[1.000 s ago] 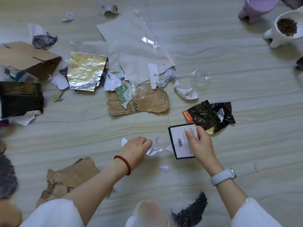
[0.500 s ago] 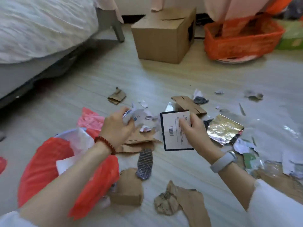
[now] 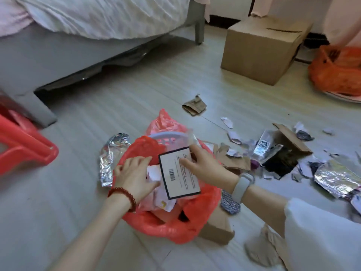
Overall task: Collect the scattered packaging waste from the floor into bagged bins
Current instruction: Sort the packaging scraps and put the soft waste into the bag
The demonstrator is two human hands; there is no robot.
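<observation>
A bin lined with a red plastic bag [image 3: 168, 227] stands on the floor right in front of me, with paper waste inside. My right hand [image 3: 205, 163] holds a white card with a black border and a barcode [image 3: 178, 173] over the bin's mouth. My left hand [image 3: 134, 175] is over the bin too, fingers spread, resting on white paper scraps [image 3: 156, 178] inside the bag. More torn paper, cardboard and foil wrappers [image 3: 277, 151] lie scattered on the floor to the right.
A crumpled foil sheet [image 3: 109, 159] lies left of the bin. A red plastic stool [image 3: 21, 141] stands at far left, a bed [image 3: 88, 26] behind. A cardboard box [image 3: 261, 49] and an orange bagged bin [image 3: 336, 75] sit at the back right. A cardboard piece [image 3: 194, 106] lies mid-floor.
My view swung left from the litter to the red-bagged bin. Both hands moved over the bin; the left hand has let its paper scraps down into the bag, the right still holds the card.
</observation>
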